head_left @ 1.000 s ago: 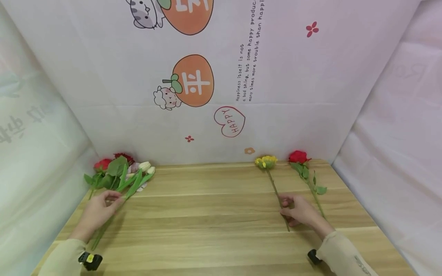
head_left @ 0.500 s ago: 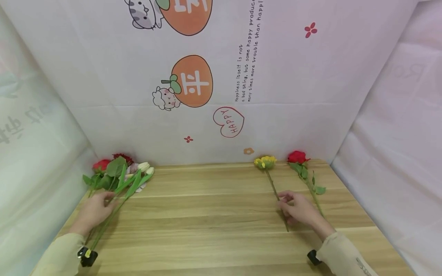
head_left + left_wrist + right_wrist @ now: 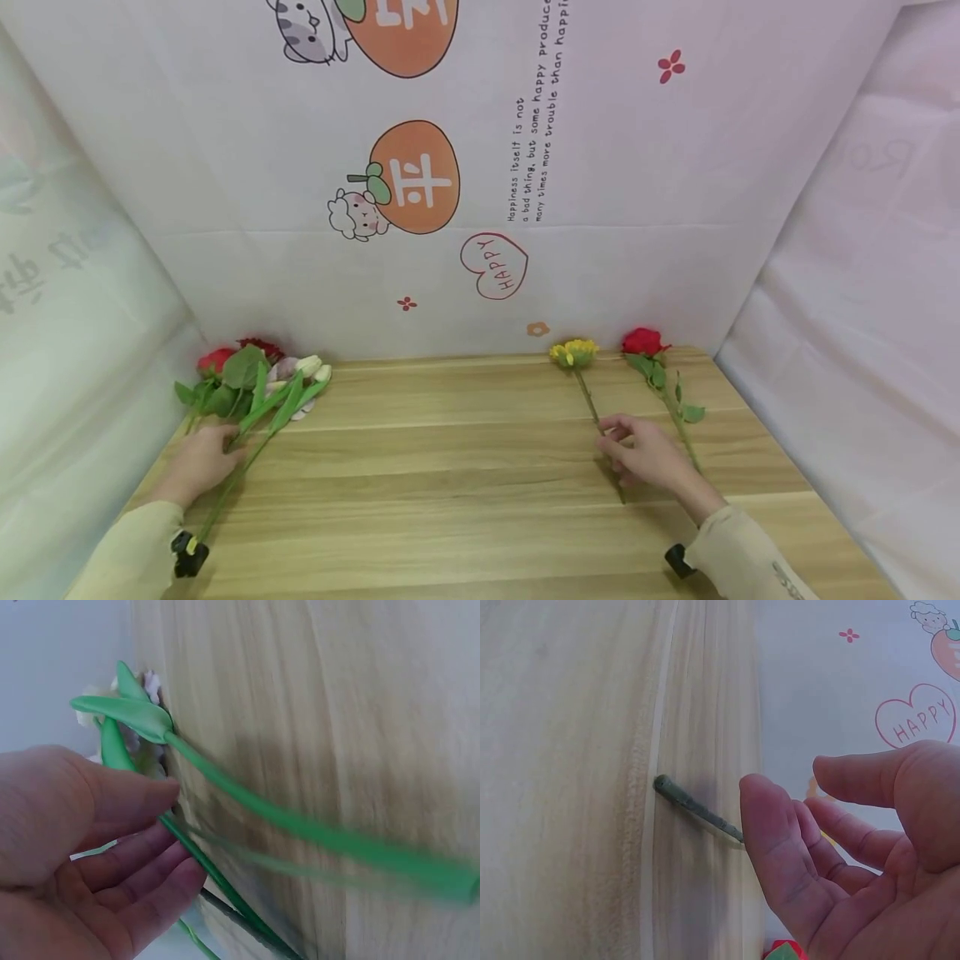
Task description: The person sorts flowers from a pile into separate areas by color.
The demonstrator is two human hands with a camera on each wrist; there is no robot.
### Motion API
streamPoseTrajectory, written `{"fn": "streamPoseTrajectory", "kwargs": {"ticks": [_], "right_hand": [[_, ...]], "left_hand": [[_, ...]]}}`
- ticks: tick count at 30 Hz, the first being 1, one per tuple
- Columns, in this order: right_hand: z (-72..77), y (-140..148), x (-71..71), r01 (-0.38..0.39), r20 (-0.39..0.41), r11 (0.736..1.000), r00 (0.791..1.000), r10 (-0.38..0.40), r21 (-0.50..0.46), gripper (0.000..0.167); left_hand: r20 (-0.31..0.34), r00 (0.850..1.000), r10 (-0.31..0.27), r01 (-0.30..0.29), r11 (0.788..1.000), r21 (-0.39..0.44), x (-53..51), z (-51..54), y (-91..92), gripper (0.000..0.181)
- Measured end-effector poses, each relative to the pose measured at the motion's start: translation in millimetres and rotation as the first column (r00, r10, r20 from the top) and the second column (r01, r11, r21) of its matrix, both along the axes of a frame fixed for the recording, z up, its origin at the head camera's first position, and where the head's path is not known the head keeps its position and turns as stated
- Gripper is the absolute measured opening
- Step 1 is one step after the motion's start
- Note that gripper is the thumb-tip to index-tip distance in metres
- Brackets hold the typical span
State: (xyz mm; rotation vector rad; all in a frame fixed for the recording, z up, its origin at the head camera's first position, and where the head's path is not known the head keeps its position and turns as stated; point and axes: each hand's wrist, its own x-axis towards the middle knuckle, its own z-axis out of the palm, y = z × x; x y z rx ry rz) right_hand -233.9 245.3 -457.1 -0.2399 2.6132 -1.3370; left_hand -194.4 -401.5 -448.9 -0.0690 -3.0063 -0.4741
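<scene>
Tabletop of pale striped wood [image 3: 420, 500]: looks smooth, so round stems could roll if nudged.
Bunch of red, dark red and white flowers [image 3: 243, 367]: heaped at the far left corner, overlapping; one tug might drag its neighbours.
Red rose with green leaves [image 3: 642, 342]: lies on the right, close enough to the cream right sleeve [image 3: 750, 550] to get swept.
Yellow many-petalled flower [image 3: 574, 353]: lies between bunch and rose, nearer the rose.
Left hand [image 3: 198, 462]: among the bunch's stems; I can't tell whether it pinches one. A loose hold could slip.
Right hand [image 3: 645, 454]: relaxed, thumb apart, over the yellow one's stem; a brush might spin it.
Black wrist device [image 3: 190, 557]: beside a smooth green stem [image 3: 289, 820], which could snag.
</scene>
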Motion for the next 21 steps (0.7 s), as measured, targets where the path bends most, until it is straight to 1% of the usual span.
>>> {"fn": "streamPoseTrajectory", "kwargs": {"ticks": [5, 7, 10, 17, 21], "right_hand": [[-0.7, -0.4, 0.9, -0.011, 0.001, 1.0, 1.0, 0.011, -0.01, 0.036], [-1.0, -0.5, 1.0, -0.011, 0.002, 1.0, 1.0, 0.011, -0.01, 0.036], [-1.8, -0.5, 0.8, -0.014, -0.001, 1.0, 1.0, 0.014, -0.005, 0.037], [-4.1, -0.3, -0.4, -0.012, -0.002, 1.0, 1.0, 0.012, -0.001, 0.036], [-5.4, -0.4, -0.5, -0.023, 0.005, 1.0, 1.0, 0.023, -0.008, 0.036]], "left_hand": [[0.035, 0.999, -0.009, 0.01, 1.0, -0.013, -0.9, -1.8, -6.6, 0.033], [0.054, 0.999, -0.005, 0.006, 1.0, -0.012, -1.5, -3.6, -9.4, 0.033], [0.066, 0.998, 0.008, -0.008, 1.0, -0.006, -2.3, -6.0, -12.1, 0.032], [0.064, 0.997, 0.03, -0.032, 0.999, 0.027, -4.1, -8.6, -13.5, 0.027], [0.066, 0.997, 0.042, -0.046, 0.997, 0.055, -4.4, -9.4, -13.5, 0.024]]}}
